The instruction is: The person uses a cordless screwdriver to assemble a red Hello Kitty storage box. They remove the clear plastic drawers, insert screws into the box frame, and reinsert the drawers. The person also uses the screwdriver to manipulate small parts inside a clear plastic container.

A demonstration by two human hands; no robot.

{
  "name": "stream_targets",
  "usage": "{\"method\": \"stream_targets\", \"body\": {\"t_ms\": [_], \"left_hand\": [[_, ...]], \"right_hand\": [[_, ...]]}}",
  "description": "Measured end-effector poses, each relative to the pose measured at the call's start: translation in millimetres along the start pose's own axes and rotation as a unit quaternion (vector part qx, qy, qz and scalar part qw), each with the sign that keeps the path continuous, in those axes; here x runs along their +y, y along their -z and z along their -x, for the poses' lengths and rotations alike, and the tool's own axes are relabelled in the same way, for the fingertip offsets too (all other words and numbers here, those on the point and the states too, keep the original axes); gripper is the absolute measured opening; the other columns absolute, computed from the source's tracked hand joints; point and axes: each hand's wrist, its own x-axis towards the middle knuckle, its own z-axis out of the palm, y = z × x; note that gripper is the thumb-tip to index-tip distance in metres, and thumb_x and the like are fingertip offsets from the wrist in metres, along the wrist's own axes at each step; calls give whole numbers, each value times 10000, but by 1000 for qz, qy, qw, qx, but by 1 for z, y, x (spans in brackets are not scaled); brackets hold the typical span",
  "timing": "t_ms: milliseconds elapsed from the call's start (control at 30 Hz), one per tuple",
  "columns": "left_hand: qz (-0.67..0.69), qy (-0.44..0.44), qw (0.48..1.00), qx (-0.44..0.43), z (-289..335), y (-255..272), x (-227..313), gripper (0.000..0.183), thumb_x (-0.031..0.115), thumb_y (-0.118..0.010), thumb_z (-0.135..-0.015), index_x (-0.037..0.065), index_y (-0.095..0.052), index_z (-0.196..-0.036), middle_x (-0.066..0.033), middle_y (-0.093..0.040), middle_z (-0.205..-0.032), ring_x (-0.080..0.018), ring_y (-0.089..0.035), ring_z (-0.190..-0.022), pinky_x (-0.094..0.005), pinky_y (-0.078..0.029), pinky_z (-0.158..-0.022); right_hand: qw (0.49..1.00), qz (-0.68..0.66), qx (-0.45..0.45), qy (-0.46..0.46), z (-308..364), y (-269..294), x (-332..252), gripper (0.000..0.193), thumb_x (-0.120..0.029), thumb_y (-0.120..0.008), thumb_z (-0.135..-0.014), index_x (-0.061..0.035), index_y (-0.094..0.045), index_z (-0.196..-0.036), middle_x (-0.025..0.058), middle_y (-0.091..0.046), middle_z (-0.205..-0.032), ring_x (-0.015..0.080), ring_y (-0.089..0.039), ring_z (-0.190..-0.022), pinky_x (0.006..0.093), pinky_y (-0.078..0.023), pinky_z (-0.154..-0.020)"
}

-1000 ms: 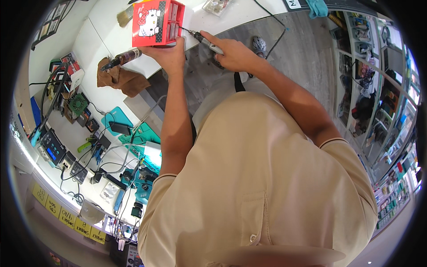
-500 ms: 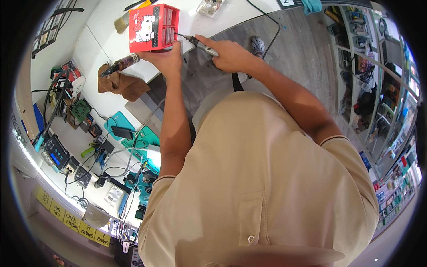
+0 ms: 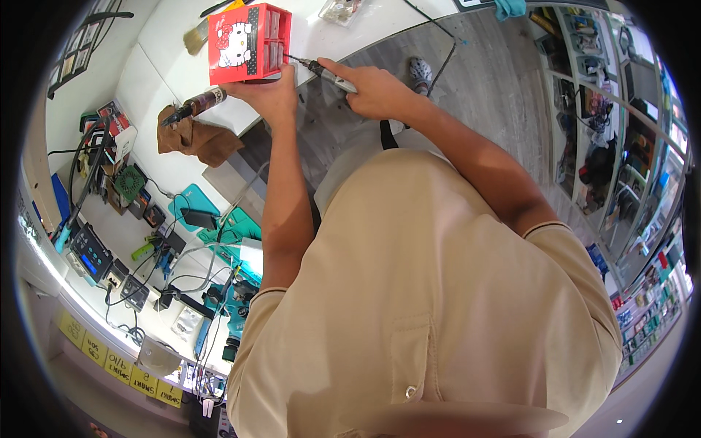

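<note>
My left hand [image 3: 272, 98] grips a small red box [image 3: 232, 66] from its near side, over the white bench. The box has a white cartoon cat on one face and small drawers with clear fronts on its right side. In my right hand [image 3: 380, 93] is a slim grey-handled screwdriver [image 3: 337, 79], the index finger stretched along it. Its thin tip points left and reaches the drawer side; whether it touches cannot be made out. Beside my left hand, a dark brown bottle-like cylinder [image 3: 203, 103] with a black end lies on a brown cloth [image 3: 212, 144].
A wide brush [image 3: 196, 38] lies behind the box, and a clear bag of small parts [image 3: 340, 10] near the bench's far edge. Cables, teal mats [image 3: 193, 197] and a control unit with a blue display [image 3: 89, 255] crowd the left. Glass shelves [image 3: 584, 124] stand right.
The whole view has shifted slightly, putting the box and both hands a little further left in the picture. My grip and the screwdriver's place at the drawers look the same.
</note>
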Motion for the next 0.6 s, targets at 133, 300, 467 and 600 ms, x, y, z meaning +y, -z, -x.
{"method": "stream_targets", "body": {"t_ms": [133, 300, 467, 600], "left_hand": [[-24, -9, 1000, 1, 1, 1, -2, 1257, 149, -872, -709, -33, -64, -1655, -270, -329, -1537, -394, -374, -1460, -521, -285, -1262], [-45, -20, 999, -10, 2, 3, -2, 1296, 137, -871, -729, -47, -8, -1678, -245, -318, -1597, -326, -397, -1463, -464, -318, -1263], [-26, -14, 1000, 1, 1, 1, -1, 1268, 161, -878, -702, -25, -65, -1656, -269, -328, -1534, -398, -375, -1455, -523, -286, -1258], [-40, -23, 999, 4, 1, 0, 0, 1249, 143, -868, -695, -15, -81, -1652, -269, -330, -1514, -413, -380, -1448, -539, -284, -1257]], "right_hand": [[999, 12, 45, 18, -2, -4, 6, 931, -60, -549, -863, -319, -327, -1730, 275, -733, -950, 453, -701, -830, 549, -554, -833], [999, 6, 38, 6, -5, -1, 9, 928, -61, -550, -861, -319, -336, -1726, 281, -737, -977, 459, -699, -845, 551, -555, -845], [999, 3, 42, 15, -4, -4, 8, 930, -61, -548, -857, -320, -340, -1726, 289, -738, -1072, 466, -705, -922, 547, -556, -882], [999, 10, 39, 19, -1, -8, 6, 934, -59, -546, -852, -322, -341, -1725, 286, -733, -1046, 468, -705, -929, 546, -557, -888]]}}
